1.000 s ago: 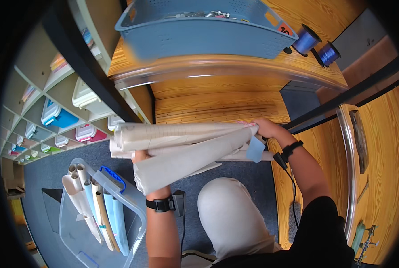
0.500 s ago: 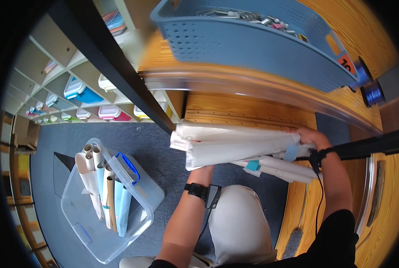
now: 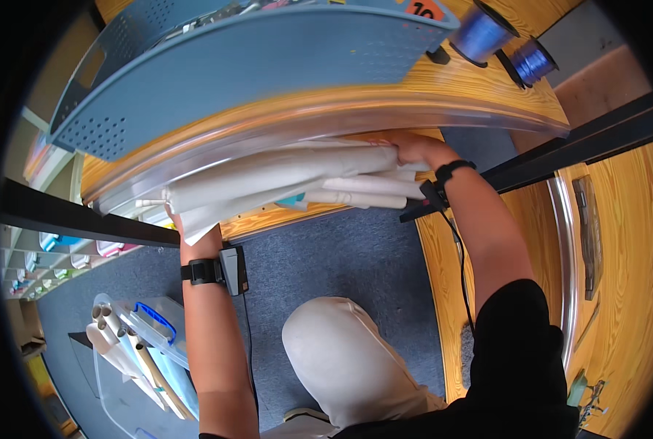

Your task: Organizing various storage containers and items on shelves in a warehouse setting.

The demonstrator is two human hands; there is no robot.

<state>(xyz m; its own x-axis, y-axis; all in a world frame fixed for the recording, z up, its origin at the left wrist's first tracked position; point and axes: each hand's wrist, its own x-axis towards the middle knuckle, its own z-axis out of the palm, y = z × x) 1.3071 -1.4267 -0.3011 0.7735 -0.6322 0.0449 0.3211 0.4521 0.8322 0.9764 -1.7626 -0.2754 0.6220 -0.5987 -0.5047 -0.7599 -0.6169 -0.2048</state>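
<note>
A bundle of white paper rolls (image 3: 282, 174) lies crosswise in my two hands, partly inside the shelf opening under the upper board. My left hand (image 3: 177, 222) holds the bundle's left end from below, its fingers mostly hidden by the paper. At the other end, my right hand (image 3: 416, 148) grips the rolls from above and the side. A teal band (image 3: 291, 200) shows around one of the lower rolls.
On the wooden shelf (image 3: 326, 110) above stands a blue plastic basket (image 3: 253, 66) of metal pieces, beside blue ribbon spools (image 3: 481, 35). Black posts (image 3: 85, 212) flank the opening. A clear bin (image 3: 107, 380) with more paper rolls sits on the dark floor, lower left.
Both hands have carried the bundle forward and into the shelf opening. The view has shifted as well, so the basket looks nearer and the clear bin lower.
</note>
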